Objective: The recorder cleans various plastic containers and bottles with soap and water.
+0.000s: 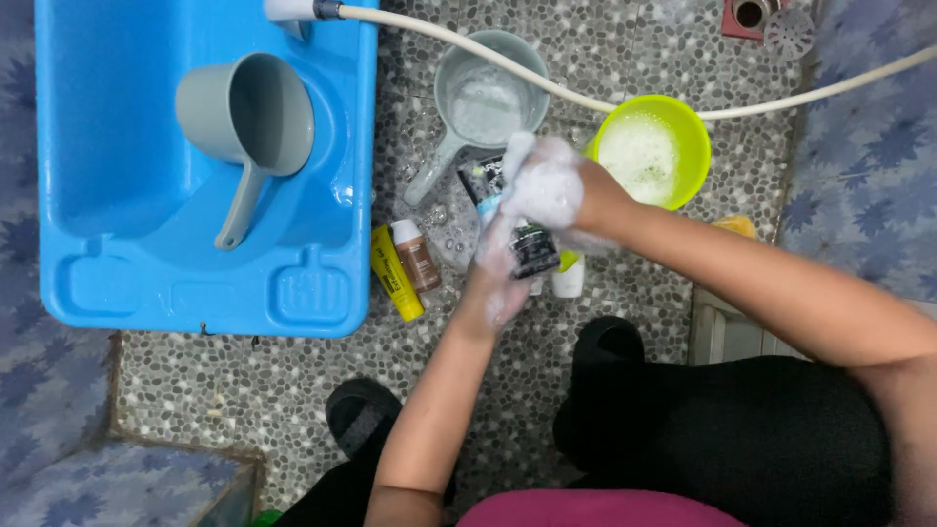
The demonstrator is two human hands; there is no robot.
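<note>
Foamy left hand (498,278) and right hand (549,185) both clasp a black tube (532,249); green bowl (656,148) nearby.

Soapy left hand (503,268) and right hand (547,185) rub together above black tube (532,249).

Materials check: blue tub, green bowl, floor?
Blue tub: glossy moulded plastic, by its sheen and rounded ribs. Green bowl: thin plastic, seemingly translucent at the rim, foam inside. Floor: small pebbles set in grout, wet-looking; likely stone.
</note>
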